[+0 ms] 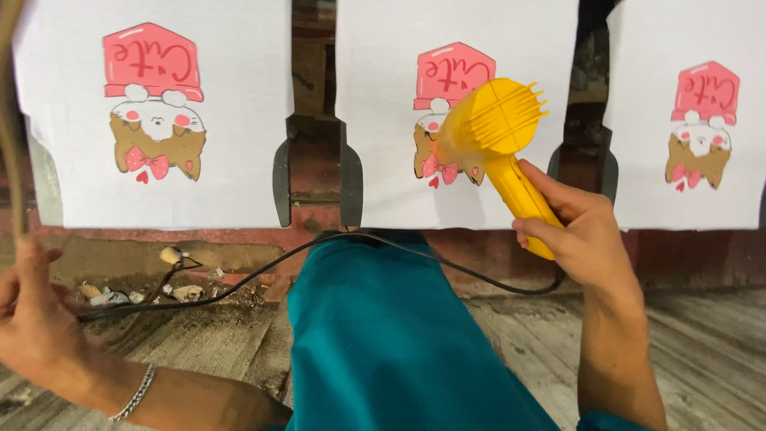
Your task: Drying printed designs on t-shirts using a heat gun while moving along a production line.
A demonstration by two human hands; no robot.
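Rough wooden floorboards (702, 351) run across the bottom of the view, dusty and grey, with a reddish painted frame (315, 172) behind them carrying three white fabric panels side by side. And the action is on the middle panel (383, 120): the right hand (578, 231) is wrapped shut around the handle of a yellow heat blower (499, 136), its body held close over the pink-and-brown cartoon print (443, 104), partly covering it. From this angle I cannot tell whether the nozzle touches the cloth.

To do this well, I'd judge the blower wants to sweep evenly across the whole print rather than sit on one patch, held just off the fabric so nothing scorches (the pink block at the top needs as much attention as the bow below).

Over on the other side, the left hand (28, 319) rests low at the edge of the view with a silver bracelet (136, 391) at the wrist; whether it grips anything I cannot tell.

The blower's black cord (263, 275) trails from the handle, across the person's teal-clad leg (383, 335), to the left. Bits of debris (171, 291) lie at the base of the frame. The left panel (159, 112) and the right panel (690, 112) carry the same print.
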